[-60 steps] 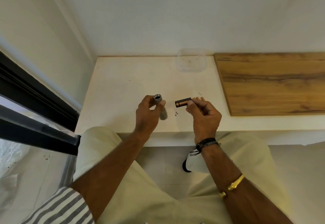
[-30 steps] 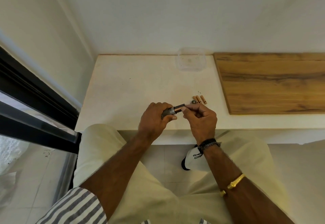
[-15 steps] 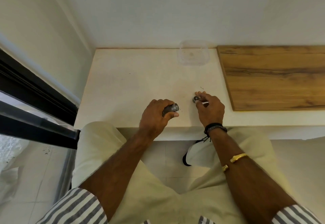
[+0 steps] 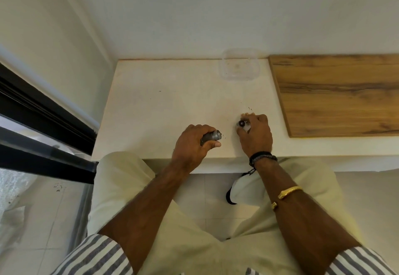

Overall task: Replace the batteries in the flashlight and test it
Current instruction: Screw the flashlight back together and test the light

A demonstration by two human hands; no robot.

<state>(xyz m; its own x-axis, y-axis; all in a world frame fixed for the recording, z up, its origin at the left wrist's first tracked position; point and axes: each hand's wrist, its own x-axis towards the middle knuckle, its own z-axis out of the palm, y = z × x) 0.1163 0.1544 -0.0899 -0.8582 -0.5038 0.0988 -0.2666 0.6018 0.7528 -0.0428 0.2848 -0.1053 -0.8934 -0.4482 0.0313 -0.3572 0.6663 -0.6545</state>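
On the white bench (image 4: 164, 102) we note a clear plastic container (image 4: 239, 65) at the back wall and a wooden board (image 4: 336, 93) to the right, both well apart from the hands. Our left hand (image 4: 192, 145) is wrapped closed around the flashlight body (image 4: 212, 136), its open end pointing right. Our right hand (image 4: 255, 133) rests knuckles-up on the bench, fingers curled over a small round part (image 4: 241, 123), probably the cap; its grip there is partly hidden.

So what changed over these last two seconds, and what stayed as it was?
The battery holder went from the right hand into the flashlight body. That hand then moved right onto the small cap on the counter. The left hand kept gripping the body; the clear container stayed put.
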